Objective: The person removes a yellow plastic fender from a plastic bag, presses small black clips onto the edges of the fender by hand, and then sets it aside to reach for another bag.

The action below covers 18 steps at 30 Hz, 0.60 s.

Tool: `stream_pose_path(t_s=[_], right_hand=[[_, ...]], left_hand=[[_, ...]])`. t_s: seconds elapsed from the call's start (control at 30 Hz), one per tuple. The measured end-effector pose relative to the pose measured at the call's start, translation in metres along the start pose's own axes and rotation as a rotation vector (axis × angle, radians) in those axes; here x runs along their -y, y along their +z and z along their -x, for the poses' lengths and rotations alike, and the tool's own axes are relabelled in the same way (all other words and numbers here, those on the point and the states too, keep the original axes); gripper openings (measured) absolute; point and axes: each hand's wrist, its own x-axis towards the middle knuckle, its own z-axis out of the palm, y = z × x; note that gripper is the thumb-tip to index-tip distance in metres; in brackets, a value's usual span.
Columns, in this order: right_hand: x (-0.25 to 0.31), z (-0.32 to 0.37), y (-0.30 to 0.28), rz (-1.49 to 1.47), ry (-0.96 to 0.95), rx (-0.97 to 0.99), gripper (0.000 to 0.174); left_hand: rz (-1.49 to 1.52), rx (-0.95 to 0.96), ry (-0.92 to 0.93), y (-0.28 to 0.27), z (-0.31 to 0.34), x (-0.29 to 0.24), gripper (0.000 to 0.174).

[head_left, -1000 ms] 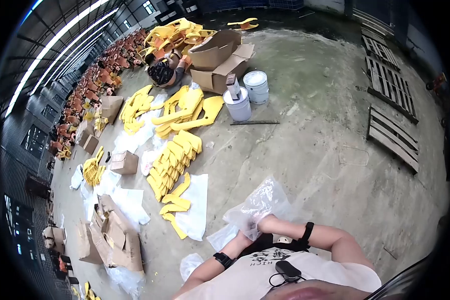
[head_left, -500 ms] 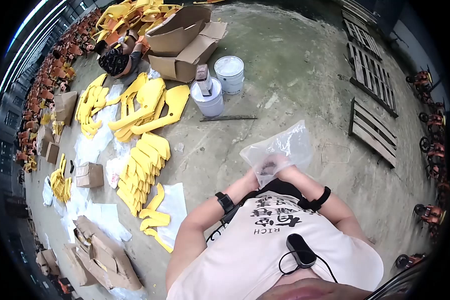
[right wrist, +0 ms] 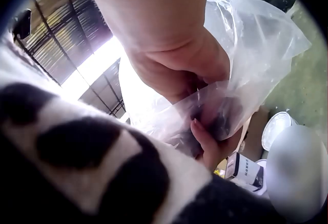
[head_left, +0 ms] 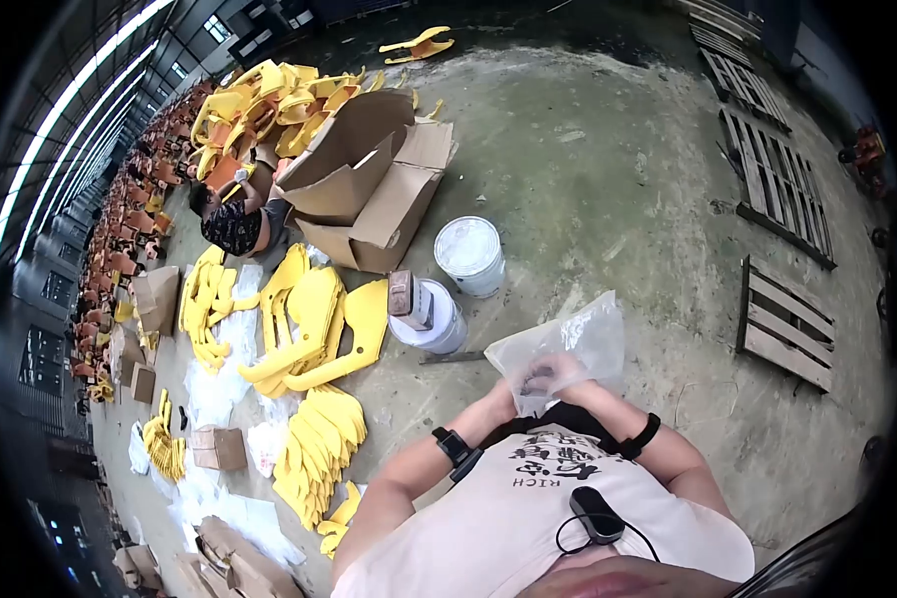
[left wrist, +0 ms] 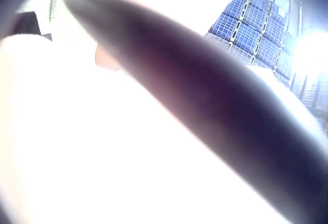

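A clear plastic bag (head_left: 593, 334) is held in front of my torso, its wide part pointing away from me. My right hand (head_left: 566, 373) grips it from the right, fingers partly covered by film. My left hand (head_left: 501, 403) holds it from the other side. In the right wrist view the right hand (right wrist: 169, 55) comes in from the top, and the left thumb (right wrist: 205, 141) presses on the film (right wrist: 256, 45). Something dark shows through the plastic between the hands; I cannot tell what it is. Glare and a dark blurred band fill most of the left wrist view.
Two white buckets (head_left: 470, 261) stand ahead, one with a small box (head_left: 410, 301) on top. Left of them lie yellow panels (head_left: 314, 314) and an open carton (head_left: 369, 189). Another person (head_left: 234, 221) crouches beside it. Wooden pallets (head_left: 787, 324) lie on the right.
Both hands have come up with the bag, which lay lower and more spread out a second ago. Over the last half second the grip looks much the same, while the head view has shifted.
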Motion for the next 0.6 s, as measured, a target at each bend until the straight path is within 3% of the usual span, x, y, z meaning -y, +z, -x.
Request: stream_pose_path(t_s=[0.07, 0.27, 0.33, 0.4, 0.43, 0.47, 0.53, 0.6], right_hand=[[0.002, -0.045, -0.032, -0.268, 0.115, 0.059, 0.023], [-0.015, -0.194, -0.134, 0.042, 0.143, 0.042, 0.029], [-0.034, -0.252, -0.173, -0.032, 0.161, 0.019, 0.030], [-0.050, -0.309, -0.219, -0.066, 0.201, -0.007, 0.027], [-0.056, -0.341, -0.243, -0.118, 0.233, -0.038, 0.025], [-0.063, -0.375, -0.267, -0.096, 0.230, -0.029, 0.025], [-0.072, -0.436, -0.310, -0.594, 0.335, -0.202, 0.020], [-0.074, -0.498, -0.357, -0.656, 0.382, -0.215, 0.026]], left_hand=[[-0.041, -0.068, -0.018, 0.006, -0.038, -0.044, 0.028], [0.049, -0.129, 0.001, 0.030, -0.163, -0.170, 0.028], [0.082, -0.098, -0.030, 0.037, -0.221, -0.217, 0.030], [-0.115, 0.015, 0.067, 0.044, -0.278, -0.270, 0.033], [0.005, 0.064, -0.039, 0.043, -0.313, -0.298, 0.035], [0.019, 0.075, -0.022, 0.043, -0.349, -0.327, 0.035], [0.089, 0.094, -0.118, 0.043, -0.417, -0.381, 0.031], [0.009, 0.167, -0.086, 0.034, -0.474, -0.430, 0.045]])
